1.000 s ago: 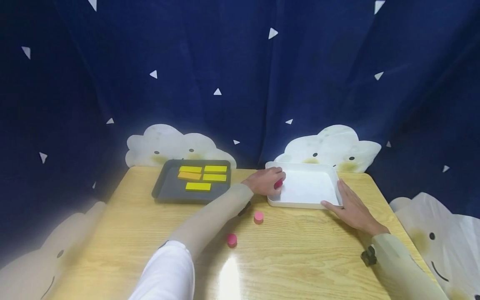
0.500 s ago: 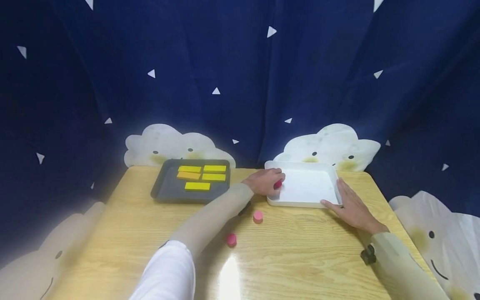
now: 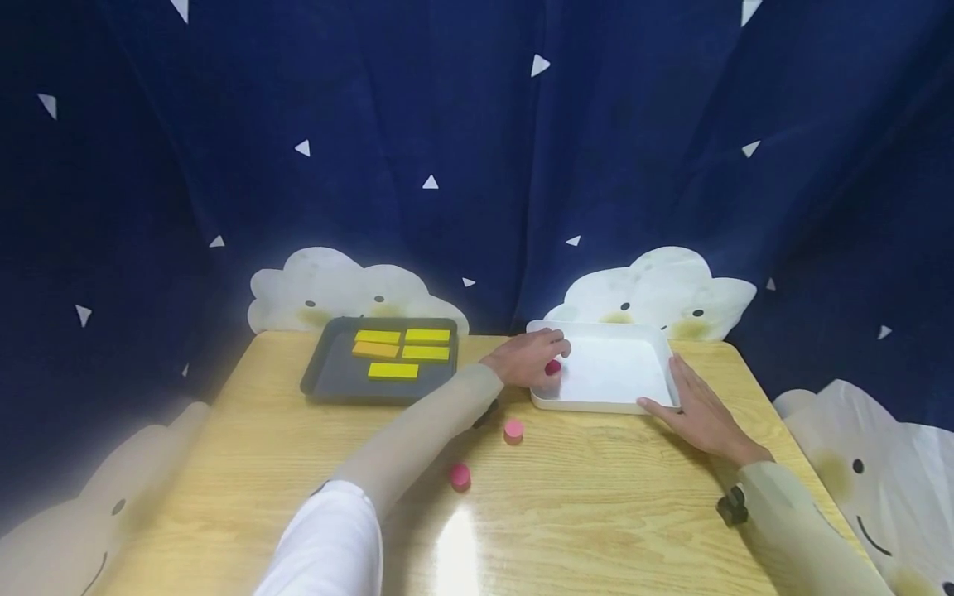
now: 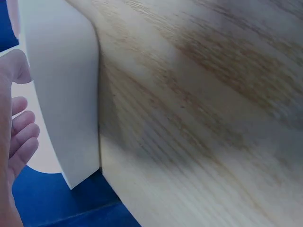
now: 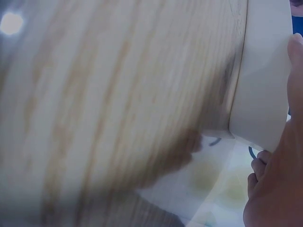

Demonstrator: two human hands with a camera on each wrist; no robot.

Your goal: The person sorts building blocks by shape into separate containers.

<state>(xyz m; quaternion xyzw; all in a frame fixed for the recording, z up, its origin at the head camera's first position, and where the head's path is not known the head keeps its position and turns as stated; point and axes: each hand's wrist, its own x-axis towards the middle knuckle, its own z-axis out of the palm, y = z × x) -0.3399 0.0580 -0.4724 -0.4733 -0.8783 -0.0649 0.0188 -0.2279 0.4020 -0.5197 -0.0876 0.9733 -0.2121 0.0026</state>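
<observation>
My left hand (image 3: 525,358) is over the left side of a white tray (image 3: 596,407), thumb and fingers apart. A dark pink round piece (image 3: 552,367) shows between them, inside the tray. In the left wrist view, the fingers (image 4: 24,130) reach past the tray's outer wall (image 4: 64,90). My right hand (image 3: 704,411) rests against the tray's front right corner, thumb on the front rim, fingers straight along the right side. Two more round pieces sit on the wooden table: a light pink one (image 3: 513,431) and a dark pink one (image 3: 460,477).
On the left stands a dark grey tray (image 3: 335,385) with several yellow blocks (image 3: 392,371) and one orange block (image 3: 376,349). A dark blue curtain (image 3: 477,165) with white triangles hangs behind the table (image 3: 596,513). White cloud cushions or cut-outs (image 3: 656,285) line its edges.
The fingers of my left hand have loosened and spread from the dark pink round piece, leaving it in the white tray. My right hand has stayed at the tray's corner.
</observation>
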